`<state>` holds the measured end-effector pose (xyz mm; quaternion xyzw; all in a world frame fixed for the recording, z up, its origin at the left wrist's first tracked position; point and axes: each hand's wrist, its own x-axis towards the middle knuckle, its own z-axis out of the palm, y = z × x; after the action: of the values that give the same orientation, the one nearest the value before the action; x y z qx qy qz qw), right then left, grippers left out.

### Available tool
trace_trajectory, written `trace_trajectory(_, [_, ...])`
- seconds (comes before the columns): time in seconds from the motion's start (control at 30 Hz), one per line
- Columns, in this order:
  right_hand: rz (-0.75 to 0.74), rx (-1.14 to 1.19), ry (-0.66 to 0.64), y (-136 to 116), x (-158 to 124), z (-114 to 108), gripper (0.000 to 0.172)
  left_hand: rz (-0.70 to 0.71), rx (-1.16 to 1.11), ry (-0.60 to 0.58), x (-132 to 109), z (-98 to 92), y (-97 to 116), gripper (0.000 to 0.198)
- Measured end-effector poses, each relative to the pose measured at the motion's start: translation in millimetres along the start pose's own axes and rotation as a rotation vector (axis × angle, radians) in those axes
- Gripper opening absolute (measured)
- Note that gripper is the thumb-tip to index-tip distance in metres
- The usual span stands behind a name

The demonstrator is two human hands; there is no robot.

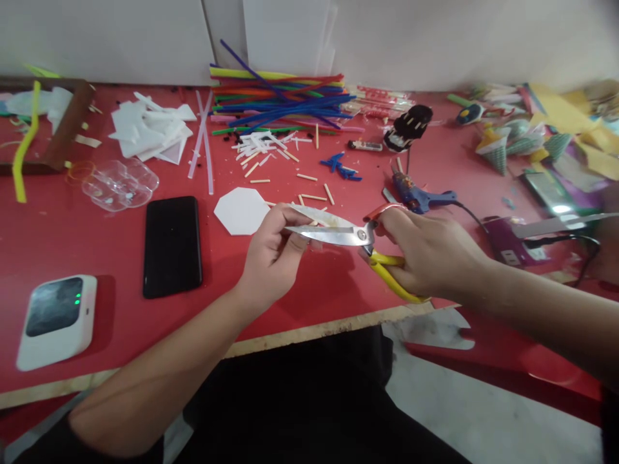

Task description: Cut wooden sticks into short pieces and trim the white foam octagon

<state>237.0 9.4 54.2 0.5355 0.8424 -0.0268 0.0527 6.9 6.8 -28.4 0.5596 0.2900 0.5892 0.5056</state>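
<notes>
My right hand [430, 254] grips a pair of scissors [333, 236] with one red and one yellow handle. Their blades stand apart and point left, toward the fingertips of my left hand [273, 261]. The thumb and fingers of that hand are pinched together by the blades; a small pale piece seems to be between them, mostly hidden. Just beyond my left hand, a white octagonal card [240, 211] lies flat on the red table [232, 258]. Short wooden stick pieces [314, 197] are scattered behind the scissors.
A black phone [172, 246] and a white device [58, 322] lie left. Pipe cleaners [280, 96], white scraps [152, 129] and blue pieces [341, 167] sit farther back. A glue gun [418, 195] and a purple power strip [512, 241] are at right. The table's edge [309, 334] runs below my hands.
</notes>
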Motion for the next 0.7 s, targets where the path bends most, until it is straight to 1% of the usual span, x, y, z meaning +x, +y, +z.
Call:
trace_trajectory(0.17, [-0.003, 0.015, -0.018, -2, 4, -1, 0.041, -0.012, 0.007, -0.007, 0, 0.2, -1, 0.008])
trace_trajectory(0.3, [-0.002, 0.026, -0.026, -2, 5, -1, 0.044, 0.020, -0.004, -0.015, 0, 1.6, -1, 0.007])
trace_trajectory(0.47, [-0.011, 0.012, -0.023, -5, 5, -4, 0.043, 0.053, -0.044, -0.016, 1, 2.7, 1, 0.006])
trace_trajectory(0.57, [-0.007, -0.023, -0.022, -9, 5, -7, 0.044, 0.036, -0.029, -0.009, 1, 1.7, 0, 0.007])
trace_trajectory(0.7, [-0.005, -0.046, -0.055, -12, 7, -12, 0.045, 0.015, -0.016, 0.001, 0, 0.7, -1, 0.008])
